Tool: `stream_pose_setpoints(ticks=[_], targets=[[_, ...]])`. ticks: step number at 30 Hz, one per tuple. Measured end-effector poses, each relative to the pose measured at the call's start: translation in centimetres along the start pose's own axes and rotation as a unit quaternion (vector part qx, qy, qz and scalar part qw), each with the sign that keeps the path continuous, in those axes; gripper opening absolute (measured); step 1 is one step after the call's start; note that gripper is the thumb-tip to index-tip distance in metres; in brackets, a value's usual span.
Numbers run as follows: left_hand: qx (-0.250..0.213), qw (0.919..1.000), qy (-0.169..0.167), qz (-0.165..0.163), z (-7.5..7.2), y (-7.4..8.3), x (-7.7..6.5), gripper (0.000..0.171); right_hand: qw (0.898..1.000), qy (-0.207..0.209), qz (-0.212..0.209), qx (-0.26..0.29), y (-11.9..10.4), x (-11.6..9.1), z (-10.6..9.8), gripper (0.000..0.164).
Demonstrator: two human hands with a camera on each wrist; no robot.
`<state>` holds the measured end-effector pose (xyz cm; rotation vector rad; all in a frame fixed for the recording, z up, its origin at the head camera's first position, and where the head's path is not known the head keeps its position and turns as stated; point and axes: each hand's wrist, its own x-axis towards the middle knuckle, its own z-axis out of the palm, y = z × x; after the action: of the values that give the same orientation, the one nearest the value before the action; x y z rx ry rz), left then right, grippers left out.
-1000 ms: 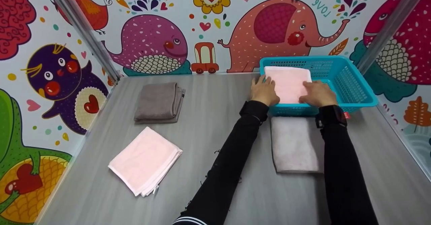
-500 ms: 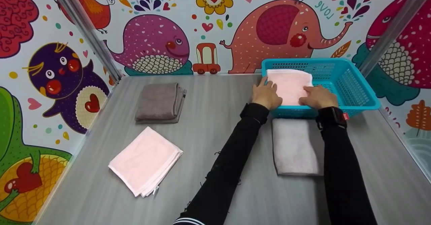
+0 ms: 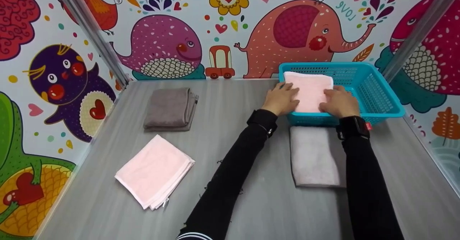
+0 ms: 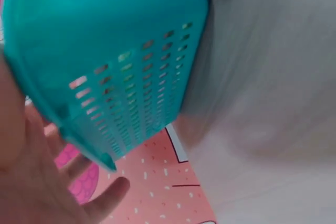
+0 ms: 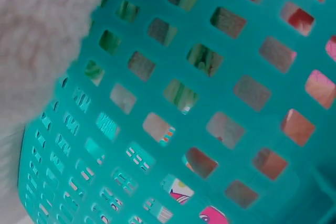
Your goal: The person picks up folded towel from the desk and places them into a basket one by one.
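Note:
A folded pink towel lies in the left part of a turquoise plastic basket, its far edge against the back wall. My left hand reaches over the basket's left side, fingers spread and touching the towel's left edge. The left wrist view shows spread fingers beside the basket's rim. My right hand rests at the towel's right edge, thumb and a fingertip on the pink cloth; its other fingers are partly hidden. Pale fluffy cloth and the basket's slotted wall fill the right wrist view.
A light grey folded towel lies on the table just in front of the basket, partly under my right arm. A brown-grey folded towel and another pink towel lie at left. Printed walls border the table.
My left hand has shifted slightly left and its forearm has swung left. The right hand stays at the towel's right edge. The pink towel has barely moved.

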<state>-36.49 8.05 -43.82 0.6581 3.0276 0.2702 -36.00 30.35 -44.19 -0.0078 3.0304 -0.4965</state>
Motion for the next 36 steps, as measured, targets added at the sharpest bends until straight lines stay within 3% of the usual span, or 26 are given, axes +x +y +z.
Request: stream_pose_setpoints(ticks=[4, 9, 16, 20, 24, 26, 29, 33, 36], targets=[[-0.011, 0.9992, 0.024, 0.031, 0.2, -0.6, -1.8, 0.049, 0.998, 0.053, -0.006, 0.034, -0.1, -0.2, 0.4, 0.062], [-0.042, 0.997, 0.049, 0.042, 1.0, -1.0, -3.7, 0.049, 0.993, 0.1, -0.02, 0.062, -0.1, -0.5, 0.4, 0.052], [-0.072, 0.9927, 0.046, 0.086, 1.7, -1.3, -6.7, 0.052, 0.979, 0.15, -0.122, 0.066, -0.8, -2.0, 1.0, 0.034], [-0.067, 0.9915, 0.048, 0.101, 1.1, -1.1, -8.3, 0.056, 0.97, 0.15, -0.18, 0.07, -2.1, -2.7, 2.1, 0.026], [-0.069, 0.9904, 0.06, 0.104, -0.1, -2.1, -10.4, 0.061, 0.971, 0.114, -0.198, 0.067, -2.9, -2.9, 3.0, 0.031], [-0.08, 0.9903, 0.062, 0.095, -0.8, -3.3, -11.7, 0.063, 0.973, 0.107, -0.194, 0.067, -2.9, -3.0, 3.1, 0.032], [-0.088, 0.9914, 0.067, 0.069, -2.0, -6.3, -14.2, 0.065, 0.975, 0.106, -0.184, 0.069, -2.7, -3.0, 3.1, 0.031], [-0.068, 0.9937, 0.086, 0.024, -3.2, -12.2, -18.2, 0.064, 0.975, 0.107, -0.179, 0.071, -2.8, -3.0, 3.1, 0.031], [-0.042, 0.9943, 0.098, -0.011, -3.7, -17.2, -22.0, 0.066, 0.975, 0.109, -0.177, 0.074, -3.0, -3.0, 3.3, 0.03]])
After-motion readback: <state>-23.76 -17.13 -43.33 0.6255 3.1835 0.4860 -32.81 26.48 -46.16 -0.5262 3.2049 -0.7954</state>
